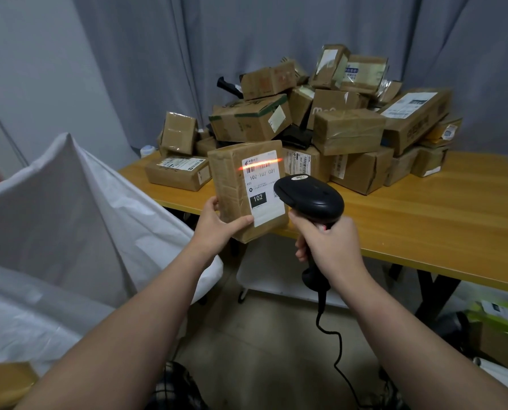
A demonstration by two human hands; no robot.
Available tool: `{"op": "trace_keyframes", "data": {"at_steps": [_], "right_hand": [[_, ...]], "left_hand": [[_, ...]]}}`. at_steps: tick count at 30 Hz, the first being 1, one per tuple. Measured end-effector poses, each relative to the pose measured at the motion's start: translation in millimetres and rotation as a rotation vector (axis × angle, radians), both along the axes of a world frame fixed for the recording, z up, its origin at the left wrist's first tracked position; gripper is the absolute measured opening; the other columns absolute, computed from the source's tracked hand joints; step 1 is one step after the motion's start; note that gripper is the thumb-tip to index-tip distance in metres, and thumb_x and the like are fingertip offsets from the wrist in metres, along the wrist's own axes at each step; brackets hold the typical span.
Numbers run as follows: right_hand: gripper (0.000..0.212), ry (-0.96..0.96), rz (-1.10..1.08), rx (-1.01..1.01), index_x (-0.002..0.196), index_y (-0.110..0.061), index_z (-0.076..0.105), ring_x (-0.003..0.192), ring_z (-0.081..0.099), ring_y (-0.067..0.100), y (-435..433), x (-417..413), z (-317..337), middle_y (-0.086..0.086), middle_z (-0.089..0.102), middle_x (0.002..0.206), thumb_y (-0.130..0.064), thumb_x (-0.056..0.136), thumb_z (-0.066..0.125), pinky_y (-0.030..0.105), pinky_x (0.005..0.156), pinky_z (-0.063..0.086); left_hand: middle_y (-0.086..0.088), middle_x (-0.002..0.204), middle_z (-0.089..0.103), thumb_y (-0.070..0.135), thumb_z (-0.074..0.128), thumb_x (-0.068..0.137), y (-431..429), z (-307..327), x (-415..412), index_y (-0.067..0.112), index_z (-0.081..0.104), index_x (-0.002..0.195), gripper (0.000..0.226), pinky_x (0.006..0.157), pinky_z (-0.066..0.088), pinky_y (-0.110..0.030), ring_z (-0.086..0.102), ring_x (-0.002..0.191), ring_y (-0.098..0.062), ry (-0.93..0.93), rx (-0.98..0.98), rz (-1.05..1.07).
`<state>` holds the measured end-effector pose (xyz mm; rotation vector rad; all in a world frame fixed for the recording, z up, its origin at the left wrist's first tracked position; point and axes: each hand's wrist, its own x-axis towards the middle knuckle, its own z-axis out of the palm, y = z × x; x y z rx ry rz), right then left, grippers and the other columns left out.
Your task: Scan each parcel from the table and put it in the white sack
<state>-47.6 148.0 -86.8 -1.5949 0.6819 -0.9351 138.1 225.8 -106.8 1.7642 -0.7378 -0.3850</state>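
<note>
**Caught Mid-Read**

Lifted clear of the table [424, 220] and hanging in the air just over its near edge: one brown parcel [235, 184]. Gripped low at its bottom corner by the left hand [217, 229] — thumb laid along the lower front edge, fingers curled round behind — seemingly to leave the print uncovered. Turned upright with the label [266, 199] facing the scanner [312, 196], giving the reader a flat, square look at the barcode. Thrown across that barcode, near the label's top: a red scan line [261, 164], so probably mid-read. Wrapped firmly round the scanner's handle: the right hand [331, 247], head of the tool tipped up and close to the label's right edge; trigger finger too hidden to call pressed or not. Trailing from the handle toward the floor: a slack black cable [337, 347]. Heaped at the back of the table, well apart from the raised one: a pile of parcels [335, 119], not yet bagged. Rising at the left, beside the table's end and near the left forearm: the white sack [69, 208] — handy for a short swing across once read.
</note>
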Motion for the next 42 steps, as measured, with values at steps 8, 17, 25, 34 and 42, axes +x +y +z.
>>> {"op": "trace_keyframes", "data": {"at_steps": [8, 17, 25, 34, 42], "right_hand": [[0.025, 0.013, 0.001, 0.006, 0.069, -0.010, 0.065, 0.045, 0.059, 0.017, 1.6, -0.6, -2.0, 0.004, 0.059, 0.050, -0.028, 0.086, 0.070, 0.028, 0.048, 0.051], [0.027, 0.032, 0.008, -0.047, 0.067, -0.009, 0.064, 0.045, 0.059, 0.016, 6.0, -2.9, -0.2, 0.005, 0.059, 0.051, -0.027, 0.086, 0.070, 0.026, 0.048, 0.051], [0.026, -0.021, -0.004, -0.051, 0.063, -0.013, 0.063, 0.045, 0.058, 0.015, 10.4, -8.2, -9.2, 0.002, 0.058, 0.048, -0.024, 0.086, 0.070, 0.026, 0.048, 0.049], [0.022, -0.028, -0.008, -0.071, 0.067, -0.013, 0.064, 0.043, 0.057, 0.013, 9.8, -8.3, -14.8, 0.001, 0.057, 0.047, -0.022, 0.086, 0.069, 0.023, 0.048, 0.049], [0.023, -0.034, 0.029, -0.036, 0.067, -0.012, 0.065, 0.047, 0.059, 0.018, 9.4, -3.3, -14.0, 0.003, 0.059, 0.051, -0.025, 0.086, 0.070, 0.030, 0.051, 0.051]], "left_hand": [[-0.003, 0.143, 0.043, 0.030, 0.079, 0.076, -1.2, -1.9, -0.2, 0.017, 0.025, 0.146, 0.089, 0.092, 0.044, -0.028, 0.045, 0.127, -0.019, 0.006, -0.006, 0.005], [-0.002, 0.144, 0.041, 0.029, 0.080, 0.076, -3.0, -3.8, 0.1, 0.017, 0.024, 0.146, 0.090, 0.088, 0.043, -0.023, 0.044, 0.127, -0.017, -0.011, -0.017, 0.020], [-0.001, 0.143, 0.041, 0.026, 0.080, 0.075, -1.9, -3.9, 5.0, 0.018, 0.025, 0.146, 0.090, 0.093, 0.044, -0.027, 0.044, 0.127, -0.016, -0.006, -0.070, 0.062], [-0.002, 0.143, 0.042, 0.027, 0.079, 0.076, -2.3, -4.2, 8.4, 0.017, 0.026, 0.145, 0.088, 0.087, 0.046, -0.024, 0.046, 0.126, -0.018, 0.033, -0.081, 0.070], [-0.001, 0.144, 0.041, 0.027, 0.079, 0.076, 1.8, -4.0, 4.5, 0.017, 0.025, 0.146, 0.089, 0.076, 0.045, -0.014, 0.046, 0.121, -0.012, 0.011, -0.090, 0.060]]}}
